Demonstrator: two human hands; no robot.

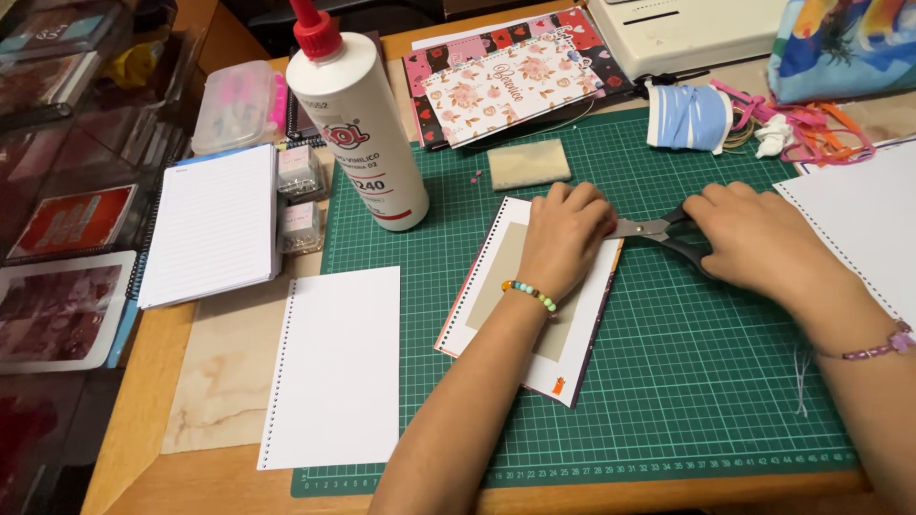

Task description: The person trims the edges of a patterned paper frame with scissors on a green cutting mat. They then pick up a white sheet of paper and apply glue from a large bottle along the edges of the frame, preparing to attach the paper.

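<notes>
1. The left hand [565,234] lies curled, knuckles up, pressing down on the upper right corner of a punched cover sheet [534,296]; it pins the sheet flat rather than gripping it.
2. The right hand [763,243] is closed around the dark handles of a pair of scissors [658,232], whose metal blades point left and meet the sheet's right edge just beside the left fingers.
3. The cover sheet is a stiff white rectangle with a tan panel in its middle, a row of small holes down its left edge and a thin patterned border; it sits tilted on the green gridded cutting mat [687,381], under the left hand and just left of the right hand.
4. A beaded bracelet [530,293] circles the left wrist; a purple one [883,345] circles the right.
5. Left of the cover sheet lies a plain white punched page [334,367], overlapping the mat's edge.
6. Behind the hands stands a tall white glue bottle [358,133] with a red cap, near a small tan block [529,164].
7. Farther back rest floral patterned papers [510,81] and a roll of pale blue ribbon [689,116].
8. A lined notepad [212,224] lies at the left on the wooden table [143,410].
</notes>
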